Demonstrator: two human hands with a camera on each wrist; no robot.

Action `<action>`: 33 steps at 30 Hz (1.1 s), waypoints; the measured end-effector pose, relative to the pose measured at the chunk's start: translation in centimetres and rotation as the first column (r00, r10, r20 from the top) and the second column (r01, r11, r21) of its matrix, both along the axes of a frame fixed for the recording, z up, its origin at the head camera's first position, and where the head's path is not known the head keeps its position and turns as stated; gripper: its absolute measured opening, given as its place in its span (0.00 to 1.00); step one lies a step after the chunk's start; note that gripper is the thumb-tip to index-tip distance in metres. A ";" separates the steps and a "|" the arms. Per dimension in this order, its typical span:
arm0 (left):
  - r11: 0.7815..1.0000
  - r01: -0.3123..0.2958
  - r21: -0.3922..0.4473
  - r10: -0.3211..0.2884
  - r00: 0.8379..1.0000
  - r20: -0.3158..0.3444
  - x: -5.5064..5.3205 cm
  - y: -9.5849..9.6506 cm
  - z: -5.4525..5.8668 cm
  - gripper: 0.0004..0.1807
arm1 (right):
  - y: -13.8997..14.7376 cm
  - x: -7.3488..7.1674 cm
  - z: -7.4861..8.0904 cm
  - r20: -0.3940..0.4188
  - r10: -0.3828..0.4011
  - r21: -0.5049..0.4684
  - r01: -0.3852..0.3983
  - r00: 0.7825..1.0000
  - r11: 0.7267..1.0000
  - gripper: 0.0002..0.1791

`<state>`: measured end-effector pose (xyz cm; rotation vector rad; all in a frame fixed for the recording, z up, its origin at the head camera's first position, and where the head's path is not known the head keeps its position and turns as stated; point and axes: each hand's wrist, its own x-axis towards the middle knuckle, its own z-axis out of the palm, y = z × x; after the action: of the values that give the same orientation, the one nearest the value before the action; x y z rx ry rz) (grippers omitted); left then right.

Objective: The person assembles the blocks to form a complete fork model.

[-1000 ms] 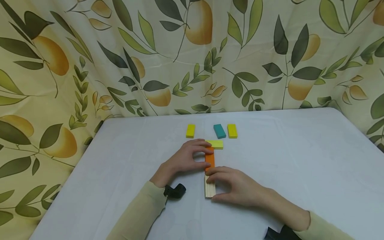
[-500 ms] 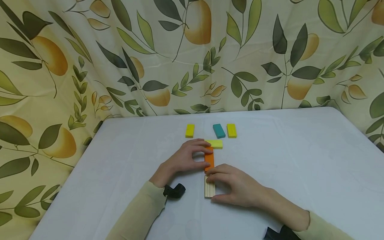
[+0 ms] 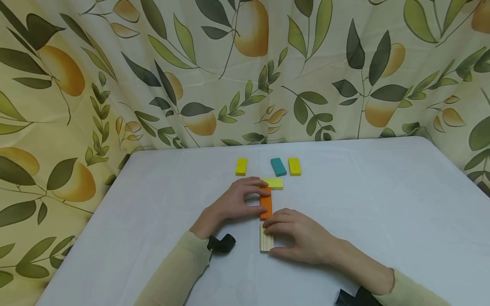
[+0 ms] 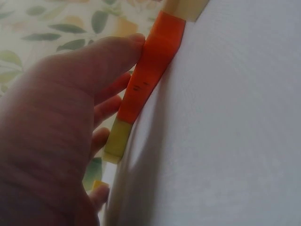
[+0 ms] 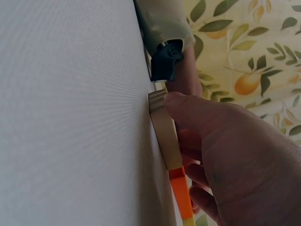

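Observation:
In the head view several blocks form a line with a crosspiece at its far end. My left hand [image 3: 241, 199] grips the orange block [image 3: 266, 204], thumb near its close end and fingers at its far end. A pale yellow-green block [image 3: 274, 184] lies crosswise beyond it, partly behind my fingertips. My right hand [image 3: 300, 238] pinches the plain wooden block [image 3: 266, 243] lengthwise, thumb at its near end. In the right wrist view the grooved end of that wooden block [image 5: 164, 132] shows by my thumb. The left wrist view shows my thumb against the orange block [image 4: 153, 61].
Farther back on the white-covered table [image 3: 363, 199] lie a yellow block [image 3: 241, 167], a teal block [image 3: 278, 167] and another yellow block [image 3: 294, 166]. A leaf-and-fruit patterned curtain [image 3: 245, 102] hangs behind the table. Black wrist cameras are strapped at both sleeves.
My right fingertips have shifted slightly back from the orange block's near end, and a narrow gap shows there before the wooden block. My left hand stays in place.

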<state>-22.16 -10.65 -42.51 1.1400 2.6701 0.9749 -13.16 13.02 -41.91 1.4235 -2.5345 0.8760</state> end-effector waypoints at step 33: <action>1.000 0.005 0.003 -0.005 1.000 0.002 0.1 -0.1 0.2 0.22 | -0.1 -0.3 -0.2 -0.092 -0.013 -0.029 0.011 0.996 1.000 0.18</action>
<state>-22.07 -10.72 -42.34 1.1453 2.6634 0.9793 -13.49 12.94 -42.15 1.4054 -2.4516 0.8211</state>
